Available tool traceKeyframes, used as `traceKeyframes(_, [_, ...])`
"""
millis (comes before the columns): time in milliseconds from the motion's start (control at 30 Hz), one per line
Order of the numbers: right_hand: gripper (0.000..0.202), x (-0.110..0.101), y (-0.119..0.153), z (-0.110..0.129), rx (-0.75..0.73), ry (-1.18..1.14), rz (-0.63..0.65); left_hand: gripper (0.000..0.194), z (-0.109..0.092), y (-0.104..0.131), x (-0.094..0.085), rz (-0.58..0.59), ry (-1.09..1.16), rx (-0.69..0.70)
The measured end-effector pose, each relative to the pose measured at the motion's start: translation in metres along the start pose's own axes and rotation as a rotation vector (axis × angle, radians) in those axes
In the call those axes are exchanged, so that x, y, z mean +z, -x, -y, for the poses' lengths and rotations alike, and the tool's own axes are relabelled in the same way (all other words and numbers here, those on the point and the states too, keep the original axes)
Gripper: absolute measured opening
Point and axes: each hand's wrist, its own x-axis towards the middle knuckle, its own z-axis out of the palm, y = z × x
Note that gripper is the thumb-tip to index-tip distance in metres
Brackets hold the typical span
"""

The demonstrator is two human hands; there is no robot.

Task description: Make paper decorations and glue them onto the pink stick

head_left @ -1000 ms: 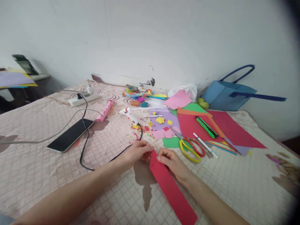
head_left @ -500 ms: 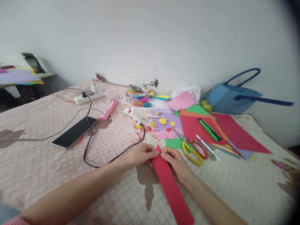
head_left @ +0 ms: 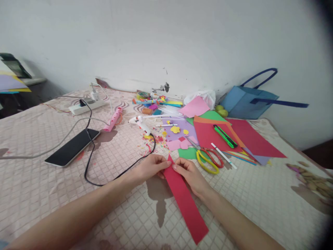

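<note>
A long red paper strip (head_left: 186, 202) slants toward me over the tablecloth, its far end narrowing to a point. My left hand (head_left: 154, 166) pinches the left edge near that tip, thumb on top. On the opposite edge, my right hand (head_left: 189, 173) pinches the strip too, its thumb close to the left one. The fingers beneath the paper are partly hidden. Just beyond my right hand lie scissors (head_left: 208, 160) with yellow and red handles, blades pointing away. A white glue gun (head_left: 142, 125) rests farther off, its black cord running left behind my left hand.
A dark-screened phone (head_left: 73, 147) and a white power strip (head_left: 88, 106) lie left. Coloured paper sheets (head_left: 260, 135), a green utility knife (head_left: 225, 136) and a white marker (head_left: 223, 156) lie right. A blue bag (head_left: 241, 102) stands by the wall. Paper scraps (head_left: 149, 144) surround the glue gun.
The whole scene has shifted slightly left in view as the camera turned. Both hands keep their pinch on the red strip, whose near end now shows fully.
</note>
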Motion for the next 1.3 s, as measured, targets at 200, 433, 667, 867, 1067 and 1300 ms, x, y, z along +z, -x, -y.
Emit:
traceKeyframes(200, [0.03,0.0015,-0.0012,0.0016,-0.003,-0.11,-0.042,0.038,-0.0025,0.0003,0.0006,0.007,-0.004,-0.06])
traceKeyframes(433, [0.027,0.0003,-0.0003,0.0019,-0.031,-0.055,-0.005,0.036,-0.0008,0.0007,0.0011,0.012,0.017,-0.071])
traceKeyframes(667, [0.022,-0.0006,-0.0008,-0.001,-0.043,0.082,0.02,0.033,-0.0008,0.0009,0.0029,0.004,0.09,0.025])
traceKeyframes(867, [0.02,0.0013,0.0015,0.0001,-0.05,0.104,0.055,0.035,-0.0017,-0.0005,0.0027,-0.047,0.147,0.0])
traceKeyframes(1067, [0.02,0.0023,0.0019,0.0037,0.005,0.035,0.085,0.033,-0.0035,0.0015,0.0039,-0.054,0.114,-0.011])
traceKeyframes(1300, [0.021,0.0045,0.0025,0.0064,0.026,-0.027,0.033,0.035,-0.0026,0.0008,0.0015,-0.011,0.134,0.003])
